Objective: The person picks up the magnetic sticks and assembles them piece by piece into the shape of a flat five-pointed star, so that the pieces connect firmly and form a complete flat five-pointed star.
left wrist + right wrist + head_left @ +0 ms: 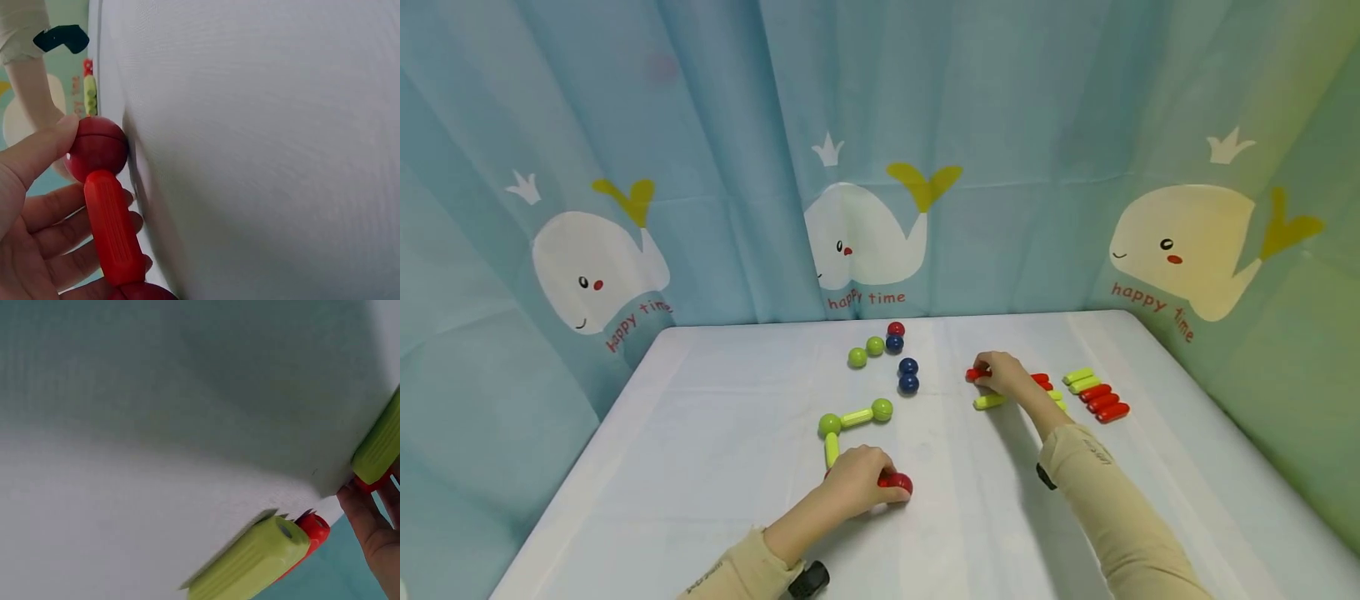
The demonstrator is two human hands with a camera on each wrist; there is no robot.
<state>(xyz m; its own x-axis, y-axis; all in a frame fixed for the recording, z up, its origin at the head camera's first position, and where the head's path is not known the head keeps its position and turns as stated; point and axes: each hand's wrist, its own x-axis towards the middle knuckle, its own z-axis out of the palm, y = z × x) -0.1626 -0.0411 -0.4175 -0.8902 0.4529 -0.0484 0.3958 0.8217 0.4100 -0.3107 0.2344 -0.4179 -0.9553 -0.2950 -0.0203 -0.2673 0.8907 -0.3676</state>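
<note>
subject: a red plastic-looking rod ending in glossy red balls (115, 228), in the left hand (859, 482), thumb and curled fingers clamped on it. beyond it, to the right, the right hand (1003, 373) pinches a short red rod (973, 375). a wrist twist could strain any joint to the lime-green ball-and-rod chain (857, 418) beyond the subject; that junction is hidden. the white table (700, 400) has its far edge well beyond the subject, bare surface on either side.
</note>
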